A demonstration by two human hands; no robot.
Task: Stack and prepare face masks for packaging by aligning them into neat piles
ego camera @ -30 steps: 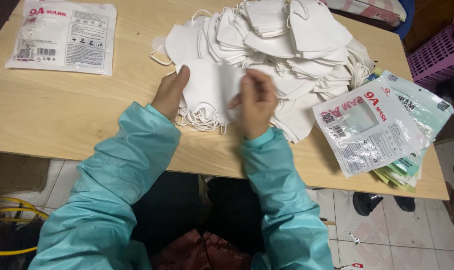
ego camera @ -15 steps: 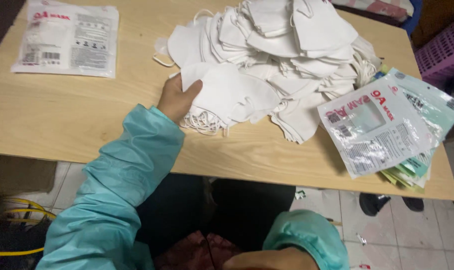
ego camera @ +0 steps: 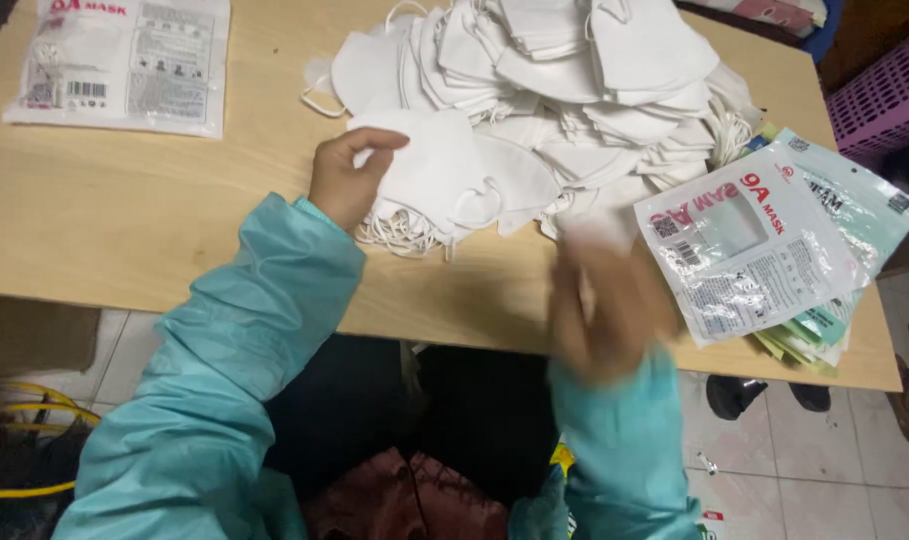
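Observation:
My left hand [ego camera: 343, 178] grips a small stack of folded white face masks [ego camera: 430, 180] with their ear loops hanging toward me, at the near edge of a large heap of white masks [ego camera: 585, 80]. My right hand [ego camera: 607, 312] is a motion blur over the table's front edge, right of the stack and just left of the printed mask pouches [ego camera: 745, 240]. Whether it holds anything cannot be made out. Both arms wear teal sleeves.
A flat sealed mask pouch [ego camera: 125, 60] lies at the far left of the wooden table [ego camera: 145, 220]. Several greenish pouches [ego camera: 835, 320] are fanned under the right-hand stack. A pink plastic basket [ego camera: 895, 85] stands beyond the table's right end. Tiled floor lies below.
My right hand left the mask stack, dropped to my lap, and has now come back up at the table's front edge near the pouches. My left hand kept its hold on the stack.

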